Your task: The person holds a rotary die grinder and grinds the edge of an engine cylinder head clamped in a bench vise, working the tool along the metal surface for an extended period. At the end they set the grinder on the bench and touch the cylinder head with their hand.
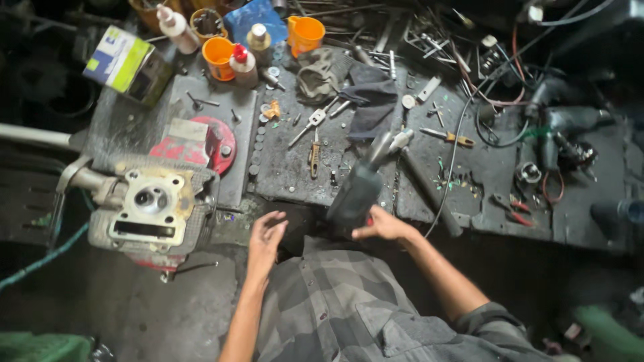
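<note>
My right hand (384, 226) grips the lower end of a dark cylindrical tool (357, 190) that stands tilted at the front edge of the workbench, its metal tip pointing up and away. My left hand (265, 236) hovers open beside it, fingers spread, holding nothing. To the left, an engine cylinder head (153, 203) sits clamped in a red vise (209, 142). I wear a grey plaid shirt.
The grimy bench (295, 167) holds a tap wrench (312, 121), a screwdriver (448, 137), dark rags (370, 97), orange cups (305, 32), glue bottles (243, 64), a small box (124, 60), cables, and a power drill (563, 127) at the right.
</note>
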{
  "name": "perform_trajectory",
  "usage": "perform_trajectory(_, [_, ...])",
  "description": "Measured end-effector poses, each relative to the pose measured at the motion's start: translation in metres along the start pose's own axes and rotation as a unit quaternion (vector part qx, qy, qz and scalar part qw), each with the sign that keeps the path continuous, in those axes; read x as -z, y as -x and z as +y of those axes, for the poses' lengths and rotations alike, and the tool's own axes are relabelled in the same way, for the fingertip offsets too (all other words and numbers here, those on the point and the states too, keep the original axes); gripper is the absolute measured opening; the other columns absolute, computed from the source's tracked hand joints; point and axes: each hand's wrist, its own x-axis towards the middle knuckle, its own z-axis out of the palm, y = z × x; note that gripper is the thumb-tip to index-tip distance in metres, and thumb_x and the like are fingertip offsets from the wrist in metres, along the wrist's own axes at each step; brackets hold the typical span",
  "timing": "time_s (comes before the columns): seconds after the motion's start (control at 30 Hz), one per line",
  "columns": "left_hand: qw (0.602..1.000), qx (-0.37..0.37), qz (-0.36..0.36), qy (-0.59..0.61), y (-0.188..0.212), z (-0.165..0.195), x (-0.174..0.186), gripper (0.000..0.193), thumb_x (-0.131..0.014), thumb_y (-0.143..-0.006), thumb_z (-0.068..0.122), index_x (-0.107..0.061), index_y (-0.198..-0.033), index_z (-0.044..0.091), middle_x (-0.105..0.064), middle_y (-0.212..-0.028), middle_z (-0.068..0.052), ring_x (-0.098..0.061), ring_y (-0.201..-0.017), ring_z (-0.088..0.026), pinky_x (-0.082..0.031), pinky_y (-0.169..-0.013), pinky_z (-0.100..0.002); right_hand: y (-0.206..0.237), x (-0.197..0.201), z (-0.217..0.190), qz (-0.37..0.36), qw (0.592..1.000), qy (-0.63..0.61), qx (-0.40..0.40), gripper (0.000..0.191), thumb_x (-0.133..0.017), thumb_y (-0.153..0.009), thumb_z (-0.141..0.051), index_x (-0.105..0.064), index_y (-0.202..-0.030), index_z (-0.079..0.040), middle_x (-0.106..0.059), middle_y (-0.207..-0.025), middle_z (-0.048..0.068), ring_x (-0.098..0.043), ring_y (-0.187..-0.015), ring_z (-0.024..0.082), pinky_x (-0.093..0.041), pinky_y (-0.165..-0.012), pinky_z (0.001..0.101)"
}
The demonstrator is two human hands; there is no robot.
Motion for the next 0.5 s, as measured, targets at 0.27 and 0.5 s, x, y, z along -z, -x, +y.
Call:
perform_trajectory(0.27, [0.979, -0.121, 0.160, -0.026, -0.006, 0.017, 0.041, 0.051, -0.067, -0.094, 0.010, -0.043, -0.139, 0.004, -0.058, -0.131, -0.009, -0.062, -0.111, -0.017, -0.052, -0.093, -0.031, -0.032, 0.073, -0.073, 0.144, 0.975, -0.121, -0.118, 0.041, -0.076, -0.084, -0.032, -0.066, -0.109, -0.002, -0.074, -0.091, 0.009, -0.071, -0.071, 0.021, -0.059, -0.062, 0.0369])
perform_trajectory(0.5, [0.968, -0.105, 0.142, -0.179, -0.034, 0.045, 0.066, 0.014, -0.063, -0.104, 0.016, -0.066, -0.111, 0.003, -0.071, -0.100, -0.005, -0.066, -0.097, -0.013, -0.051, -0.089, -0.028, -0.051, 0.074, -0.138, 0.374, 0.828, 0.342, -0.238, 0.040, -0.078, -0.091, -0.046, -0.075, -0.102, -0.007, -0.074, -0.095, 0.017, -0.070, -0.089, 0.034, -0.053, -0.082, 0.0466])
